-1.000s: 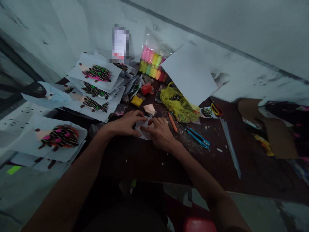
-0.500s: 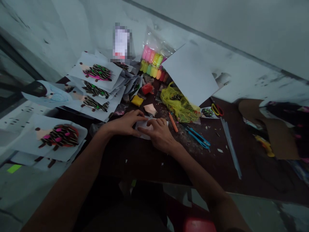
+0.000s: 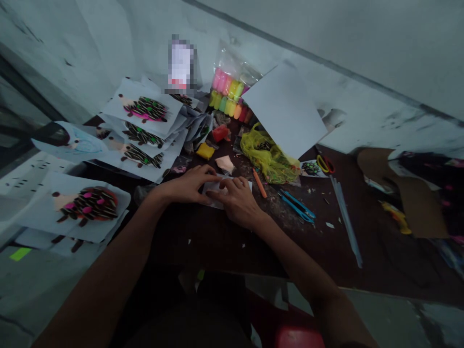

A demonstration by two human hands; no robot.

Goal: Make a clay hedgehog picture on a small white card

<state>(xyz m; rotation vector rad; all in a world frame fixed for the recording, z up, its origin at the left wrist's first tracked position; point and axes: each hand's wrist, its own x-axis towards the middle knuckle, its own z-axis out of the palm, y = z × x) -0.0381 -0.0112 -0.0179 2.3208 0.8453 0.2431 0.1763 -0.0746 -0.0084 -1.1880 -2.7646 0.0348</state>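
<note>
On the dark surface, a small paper lies flat under the two hands. The left hand has its grip open, thumb and fingers spread at the paper's left side. The right hand bends its fingers over the paper; whether its grip has hold of something, I cannot tell. Just beyond are an orange stick and a pale lump, then a yellow bag.

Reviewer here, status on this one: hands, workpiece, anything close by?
Left hand and right hand at small white paper. Paper on dark table, partly hidden by hands. Peach piece just beyond; orange stick near right hand.
</note>
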